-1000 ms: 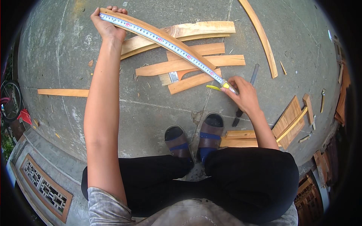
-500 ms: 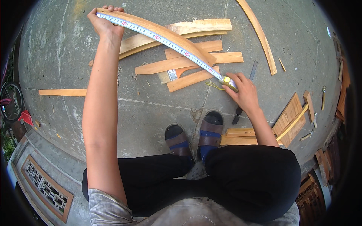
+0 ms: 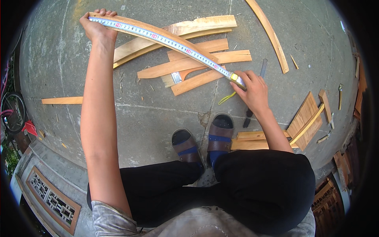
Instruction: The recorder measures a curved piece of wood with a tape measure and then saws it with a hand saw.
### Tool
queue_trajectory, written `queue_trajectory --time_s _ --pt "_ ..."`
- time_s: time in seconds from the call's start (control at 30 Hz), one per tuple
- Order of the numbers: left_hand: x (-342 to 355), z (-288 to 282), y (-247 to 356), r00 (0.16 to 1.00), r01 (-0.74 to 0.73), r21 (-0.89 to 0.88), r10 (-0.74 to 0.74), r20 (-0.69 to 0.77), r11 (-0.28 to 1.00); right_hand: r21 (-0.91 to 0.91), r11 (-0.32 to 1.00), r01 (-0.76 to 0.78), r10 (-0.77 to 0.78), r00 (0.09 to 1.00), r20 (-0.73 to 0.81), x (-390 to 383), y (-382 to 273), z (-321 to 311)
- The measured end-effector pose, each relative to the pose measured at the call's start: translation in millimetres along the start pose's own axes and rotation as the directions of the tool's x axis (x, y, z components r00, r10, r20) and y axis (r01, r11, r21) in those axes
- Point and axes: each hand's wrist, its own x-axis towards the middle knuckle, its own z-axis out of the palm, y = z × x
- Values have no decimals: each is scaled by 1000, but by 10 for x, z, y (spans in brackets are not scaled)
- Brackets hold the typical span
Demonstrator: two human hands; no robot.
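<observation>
My left hand (image 3: 99,31) is closed around the far-left end of a curved wooden strip (image 3: 162,29), pinning the start of the tape there. The white tape blade (image 3: 171,44) runs along the strip's near edge and on past its right end. My right hand (image 3: 256,91) grips the tape measure case (image 3: 238,80), which has a yellow button and a dangling yellow cord (image 3: 226,98). Beneath the strip, several wooden pieces lie on the ground, among them a pale curved board (image 3: 203,25) and a short board (image 3: 193,83). A paintbrush (image 3: 176,78) is partly covered by them.
A long curved strip (image 3: 270,37) lies at the far right. A dark narrow tool (image 3: 263,69) is partly behind my right hand. Nearer right are wooden boards (image 3: 302,124) and a hammer (image 3: 340,96). A thin wooden piece (image 3: 63,100) lies left. My sandalled feet (image 3: 221,134) stand close by.
My left hand has moved left with the strip and tape end. The right hand and case have shifted slightly left and up, and the yellow cord has swung to hang lower.
</observation>
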Motion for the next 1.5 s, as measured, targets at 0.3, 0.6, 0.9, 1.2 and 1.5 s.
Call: queue_trajectory --time_s 0.3,0.6,0.9,1.2,1.5 --pt "-86 33 -34 989 -56 -128 38 -140 990 -170 985 -3 -22 989 -144 387 314 -272" --pt "-236 86 -56 966 -122 -118 90 -241 986 -247 969 -16 -18 991 -132 516 431 -356" --pt "-344 72 -17 960 -170 -113 139 -242 979 -232 971 -48 19 992 -125 602 482 -314" --pt "-433 229 38 955 -179 -108 146 -258 978 -214 971 -111 92 991 -94 558 495 -267" --pt "-510 352 90 947 -214 -77 187 -260 974 -198 973 -121 107 991 -77 587 483 -324"
